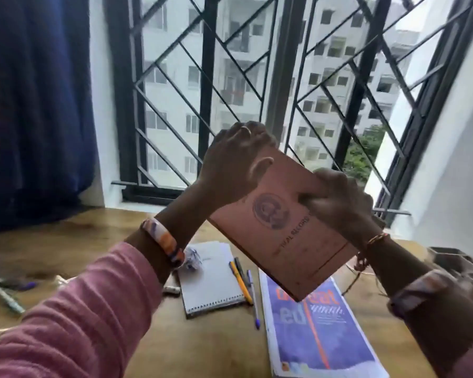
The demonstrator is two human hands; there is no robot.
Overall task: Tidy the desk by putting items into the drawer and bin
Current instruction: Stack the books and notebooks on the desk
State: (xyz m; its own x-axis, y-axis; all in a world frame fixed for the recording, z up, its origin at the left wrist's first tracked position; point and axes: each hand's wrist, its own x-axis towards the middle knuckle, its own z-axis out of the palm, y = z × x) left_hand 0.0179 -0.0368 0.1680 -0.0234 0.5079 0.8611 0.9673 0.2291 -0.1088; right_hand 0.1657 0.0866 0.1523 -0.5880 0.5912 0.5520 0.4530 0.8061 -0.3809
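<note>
A brown record book (281, 241) with a round blue emblem is raised above the wooden desk (208, 345), tilted, in front of the window. My left hand (235, 165) grips its upper left corner, thumb on the cover. My right hand (342, 203) holds its right edge with fingers curled over the cover. Below on the desk lie a spiral notepad (210, 285), a crumpled paper ball (193, 259), pens (243, 282) beside the notepad, and a purple magazine (320, 331).
More pens and markers (6, 293) lie at the desk's left edge. A small stubby object (171, 289) lies left of the notepad. A dark tray (459, 261) stands at the far right. A barred window (257, 91) and blue curtain (36, 105) are behind the desk.
</note>
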